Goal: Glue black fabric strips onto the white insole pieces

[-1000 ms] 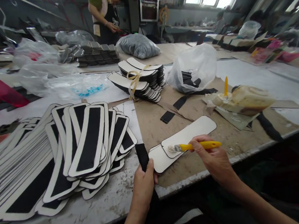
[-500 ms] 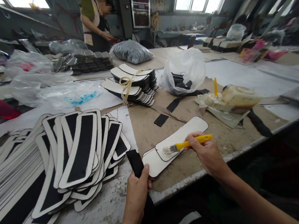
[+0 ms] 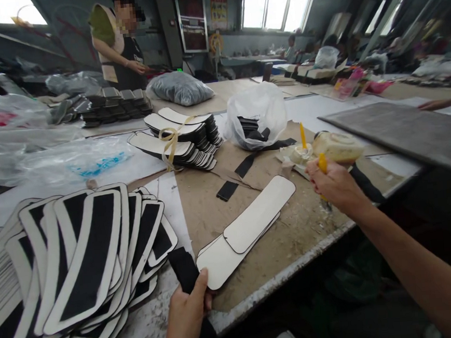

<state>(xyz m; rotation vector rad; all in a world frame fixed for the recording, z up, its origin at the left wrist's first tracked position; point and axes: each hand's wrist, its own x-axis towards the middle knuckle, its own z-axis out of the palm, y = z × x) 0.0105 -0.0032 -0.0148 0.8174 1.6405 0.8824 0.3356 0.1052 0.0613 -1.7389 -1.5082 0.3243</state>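
Observation:
My left hand grips a black fabric strip at the table's near edge, its thumb beside the lower of two overlapping cream pieces that lie on brown cardboard. My right hand is shut on a yellow-handled brush, held upright with bristles down near the table edge. It hovers just in front of a glue-smeared container with a second yellow brush standing in it.
A fanned pile of cream pieces with black centres covers the left. A tied bundle, a white plastic bag and loose black strips lie further back. A grey board sits at right. A person stands at the far side.
My right hand has lifted the brush off the cream pieces and carried it right, toward the glue container. The view has swung upward and right. My left hand keeps its grip on the strip.

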